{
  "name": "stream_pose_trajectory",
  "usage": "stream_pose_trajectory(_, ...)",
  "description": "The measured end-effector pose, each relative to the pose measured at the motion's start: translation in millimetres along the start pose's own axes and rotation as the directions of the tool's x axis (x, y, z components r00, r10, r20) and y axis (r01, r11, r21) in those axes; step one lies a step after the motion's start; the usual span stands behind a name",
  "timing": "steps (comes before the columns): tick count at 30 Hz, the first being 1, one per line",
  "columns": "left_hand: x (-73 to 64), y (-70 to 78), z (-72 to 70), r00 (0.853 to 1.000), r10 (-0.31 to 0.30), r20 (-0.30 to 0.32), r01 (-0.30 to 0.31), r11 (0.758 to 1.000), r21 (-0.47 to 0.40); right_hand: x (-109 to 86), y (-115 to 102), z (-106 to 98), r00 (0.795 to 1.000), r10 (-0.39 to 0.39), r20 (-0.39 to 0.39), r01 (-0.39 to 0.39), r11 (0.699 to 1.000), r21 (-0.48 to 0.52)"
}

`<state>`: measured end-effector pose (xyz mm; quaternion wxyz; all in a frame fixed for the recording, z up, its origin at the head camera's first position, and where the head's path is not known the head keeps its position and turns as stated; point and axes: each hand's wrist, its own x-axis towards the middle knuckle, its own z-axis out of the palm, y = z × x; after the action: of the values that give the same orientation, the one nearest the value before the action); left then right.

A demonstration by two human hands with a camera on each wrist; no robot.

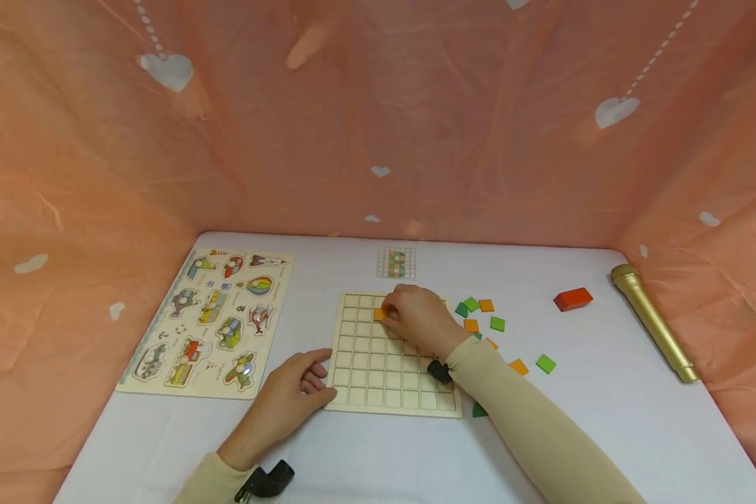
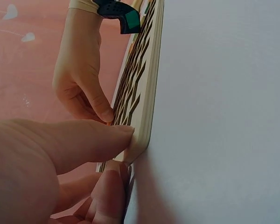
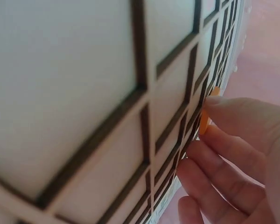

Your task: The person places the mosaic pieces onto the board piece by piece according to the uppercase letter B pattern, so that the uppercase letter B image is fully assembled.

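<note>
A pale wooden grid board (image 1: pixel 359 397) lies on the table. My left hand (image 1: pixel 292 392) holds it at the near left corner, thumb on the corner and fingers bent against the left side. Over the board's upper rows, my right hand (image 1: pixel 418 318) pinches an orange square tile (image 3: pixel 204 122) between thumb and index finger, close to the cells. Another orange patch (image 3: pixel 216 91) shows just past the thumb in the right wrist view. In the head view, orange (image 1: pixel 379 314) shows beside the fingertips, which hide part of it.
Loose orange, light green (image 1: pixel 497 323) and dark green tiles lie right of the board, some behind the right forearm. A small pattern card (image 1: pixel 396 263) lies beyond it. A vehicle picture board (image 1: pixel 264 350) sits left; a red block (image 1: pixel 573 299) and gold microphone (image 1: pixel 655 322) lie right.
</note>
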<state>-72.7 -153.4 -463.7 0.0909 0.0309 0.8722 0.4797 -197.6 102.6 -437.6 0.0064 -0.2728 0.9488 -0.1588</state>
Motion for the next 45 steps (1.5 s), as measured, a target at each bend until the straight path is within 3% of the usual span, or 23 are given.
stream_pose_trajectory(17, 3.3, -1.6, -0.3, 1.000, 0.001, 0.024, -0.001, 1.000, -0.012, 0.2, 0.0, -5.5, 0.999, 0.003, 0.033, -0.003, 1.000, 0.005)
stream_pose_trajectory(20, 4.8, -0.2, -0.4, 1.000, 0.001, 0.026, 0.000, 1.000, -0.005, -7.1, 3.9, -11.6, 0.999, 0.034, 0.025, -0.035, 0.999, 0.036)
stream_pose_trajectory(24, 4.4, -0.6, -1.4, 1.000, -0.021, 0.021, 0.021, 1.000, -0.005, -23.3, 13.5, -22.3, 0.991, 0.132, 0.000, -0.131, 0.984, 0.120)
stream_pose_trajectory(33, 2.9, -3.5, -2.9, 1.000, -0.029, 0.012, 0.029, 0.999, -0.013, -70.4, 59.4, -46.8, 0.930, 0.363, -0.058, -0.334, 0.901, 0.275)
stream_pose_trajectory(42, 2.4, -3.6, -3.5, 0.999, -0.031, 0.015, 0.031, 1.000, -0.007, -105.0, 96.8, -56.4, 0.831, 0.557, 0.023, -0.540, 0.794, 0.281)
stream_pose_trajectory(45, 3.3, -3.1, -3.0, 1.000, -0.026, 0.018, 0.026, 1.000, -0.013, -112.2, 103.1, -56.6, 0.812, 0.583, 0.040, -0.571, 0.776, 0.269)
